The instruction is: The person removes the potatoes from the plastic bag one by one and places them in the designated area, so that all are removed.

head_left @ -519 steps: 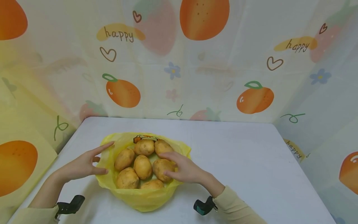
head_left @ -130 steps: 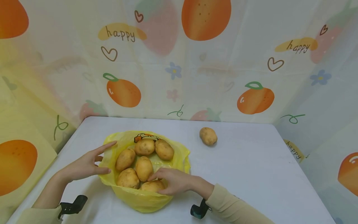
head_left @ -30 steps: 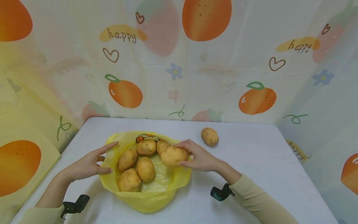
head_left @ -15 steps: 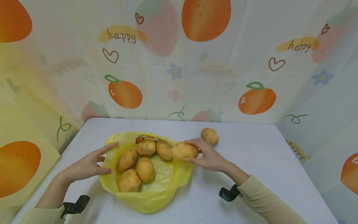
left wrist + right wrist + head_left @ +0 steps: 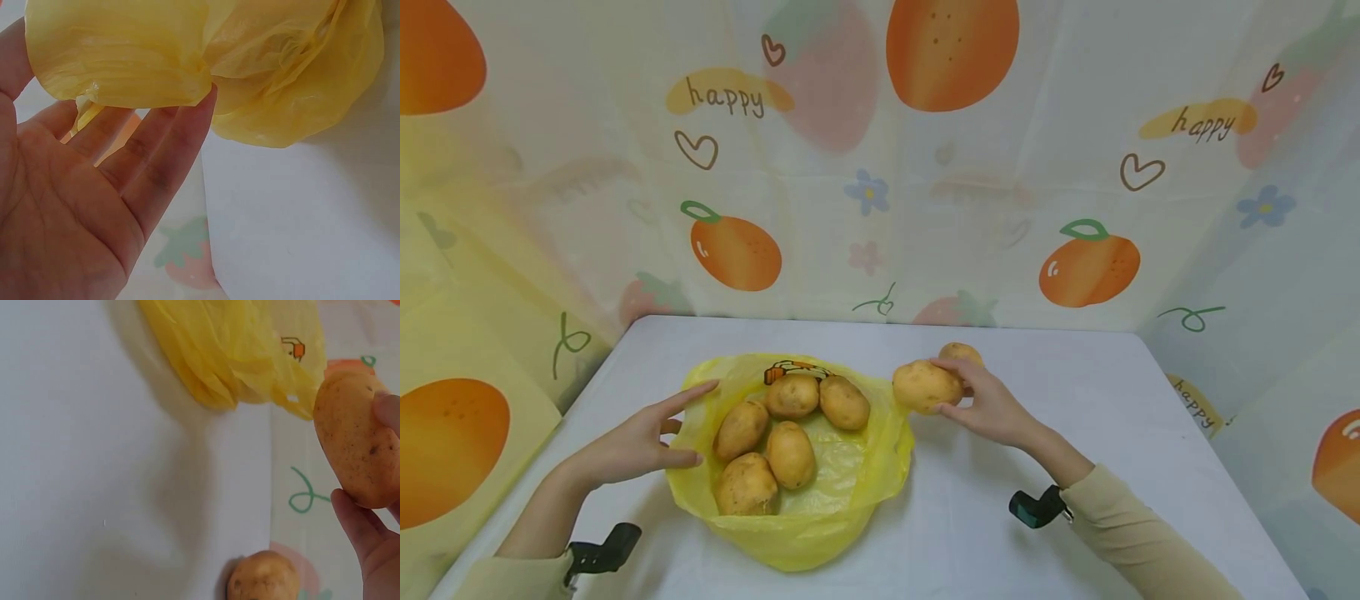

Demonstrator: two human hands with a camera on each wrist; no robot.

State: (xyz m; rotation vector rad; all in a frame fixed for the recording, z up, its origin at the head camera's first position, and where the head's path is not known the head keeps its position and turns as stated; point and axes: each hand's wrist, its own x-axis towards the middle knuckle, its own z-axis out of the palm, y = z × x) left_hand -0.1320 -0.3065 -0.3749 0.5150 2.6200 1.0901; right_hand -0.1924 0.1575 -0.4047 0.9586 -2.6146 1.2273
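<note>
A yellow plastic bag [image 5: 805,537] stands with its mouth spread wide, several potatoes [image 5: 787,454] inside. My left hand [image 5: 621,442] lies along the bag's left rim, thumb and index finger spread apart. In the left wrist view, the straight fingers [image 5: 169,156] of that hand touch the bag's thin edge [image 5: 144,94]. Just off the bag's right rim, my right hand [image 5: 985,404] holds a potato [image 5: 925,387] between thumb and fingers, above the table. The right wrist view shows this held potato [image 5: 356,440] close up, beside the bag.
Another potato [image 5: 959,351] lies on the white table [image 5: 1075,433] near the back, partly hidden behind my right hand. A fruit-printed curtain [image 5: 955,208] hangs along the table's rear edge and sides.
Earlier, one potato went from the bag to the back of the table. Since then my right hand has lifted a second one from the bag's front and carried it rightward past the rim.
</note>
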